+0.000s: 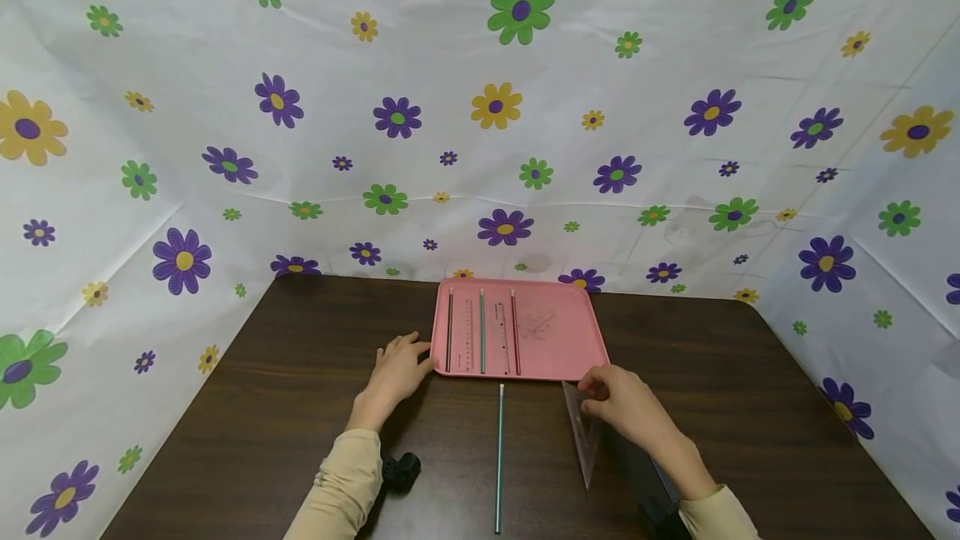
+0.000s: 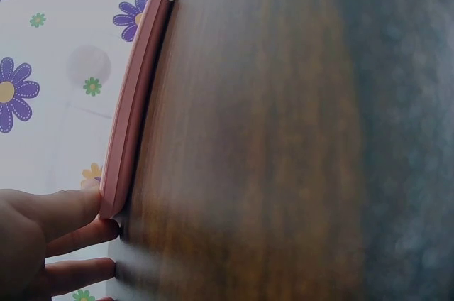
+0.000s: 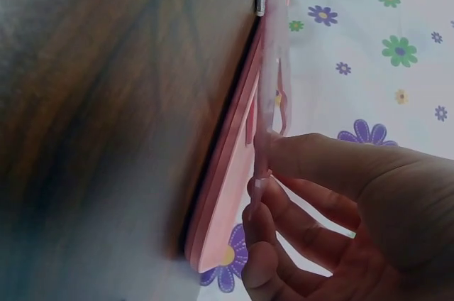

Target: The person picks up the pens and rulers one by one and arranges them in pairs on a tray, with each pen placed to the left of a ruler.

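Observation:
A pink tray [image 1: 558, 332] lies at the back of the table, with three pencils and two clear rulers in a row on its left part. My left hand [image 1: 395, 372] is at the tray's front left corner. Thumb and forefinger pinch the corner's rim in the left wrist view. My right hand [image 1: 626, 405] pinches a clear set square [image 1: 581, 440] between thumb and fingers, just in front of the tray's right front edge. Its long point hangs toward the person. On the table between the hands lies a teal pencil [image 1: 500, 457], its eraser end toward the tray.
The dark wooden table [image 1: 300, 357] extends to both sides of the tray. A flower-patterned white cloth [image 1: 450, 65] hangs behind it and along the sides. Black wrist gear [image 1: 401, 472] shows by the left forearm.

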Demonstrator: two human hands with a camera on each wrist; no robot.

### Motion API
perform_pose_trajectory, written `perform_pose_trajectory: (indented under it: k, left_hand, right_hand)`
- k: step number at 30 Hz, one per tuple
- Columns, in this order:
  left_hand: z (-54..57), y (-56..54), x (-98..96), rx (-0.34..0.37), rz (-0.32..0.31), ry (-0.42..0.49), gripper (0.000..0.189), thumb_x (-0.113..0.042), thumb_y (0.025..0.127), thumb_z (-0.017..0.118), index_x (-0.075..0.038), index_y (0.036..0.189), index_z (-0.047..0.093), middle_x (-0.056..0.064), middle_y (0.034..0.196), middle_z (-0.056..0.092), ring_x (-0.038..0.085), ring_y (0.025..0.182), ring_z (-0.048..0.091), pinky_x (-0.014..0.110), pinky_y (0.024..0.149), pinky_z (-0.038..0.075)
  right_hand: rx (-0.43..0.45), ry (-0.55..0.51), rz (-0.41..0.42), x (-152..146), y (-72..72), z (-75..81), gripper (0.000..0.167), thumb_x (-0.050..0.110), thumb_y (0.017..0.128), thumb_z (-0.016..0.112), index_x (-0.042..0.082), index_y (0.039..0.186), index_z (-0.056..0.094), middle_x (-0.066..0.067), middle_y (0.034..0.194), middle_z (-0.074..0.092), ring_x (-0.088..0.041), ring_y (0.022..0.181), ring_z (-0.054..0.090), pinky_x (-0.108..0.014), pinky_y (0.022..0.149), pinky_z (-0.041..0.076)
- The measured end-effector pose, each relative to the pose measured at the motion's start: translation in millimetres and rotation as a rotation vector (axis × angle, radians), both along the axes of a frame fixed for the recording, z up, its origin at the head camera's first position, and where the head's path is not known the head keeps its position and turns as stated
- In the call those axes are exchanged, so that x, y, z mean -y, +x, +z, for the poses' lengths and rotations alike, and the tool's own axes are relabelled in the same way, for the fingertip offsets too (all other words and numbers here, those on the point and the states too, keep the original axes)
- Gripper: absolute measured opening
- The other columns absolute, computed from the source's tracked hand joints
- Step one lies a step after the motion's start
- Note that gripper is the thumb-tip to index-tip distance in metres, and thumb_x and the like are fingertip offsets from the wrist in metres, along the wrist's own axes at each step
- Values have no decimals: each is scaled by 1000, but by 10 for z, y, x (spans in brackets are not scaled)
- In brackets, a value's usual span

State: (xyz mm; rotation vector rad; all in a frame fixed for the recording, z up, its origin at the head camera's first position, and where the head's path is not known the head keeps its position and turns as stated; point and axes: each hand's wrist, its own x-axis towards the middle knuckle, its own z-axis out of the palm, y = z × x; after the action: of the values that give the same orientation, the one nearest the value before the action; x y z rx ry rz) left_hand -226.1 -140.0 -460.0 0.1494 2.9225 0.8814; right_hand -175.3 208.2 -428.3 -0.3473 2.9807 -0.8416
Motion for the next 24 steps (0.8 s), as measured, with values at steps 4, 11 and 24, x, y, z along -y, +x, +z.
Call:
perform_pose_trajectory:
  k: [4,11,24]
  left_hand:
    - [-8,-6,8,-2,-2,-9,44,-28,99,59,-4,136,60,23,154,41,48,145,29,70,116,16]
    - [-23,-2,8,-1,4,0,44,-28,99,59,-5,136,60,23,154,40,47,146,29,70,116,15]
    - [-29,-7,2,-9,0,-7,42,-27,99,59,-5,135,61,23,153,42,48,145,30,71,115,16]
  right_hand:
    - [-7,-1,-5,23,-61,5,14,5,81,78,10,93,72,-1,87,67,-12,78,61,-31,69,53]
    - [-36,26,-25,81,-213,-50,12,8,82,77,9,93,73,-2,88,67,-15,79,63,-32,68,55]
    - [-85,20,-39,183,-464,-83,11,14,87,74,6,95,74,-7,90,67,-17,77,62,-34,66,54]
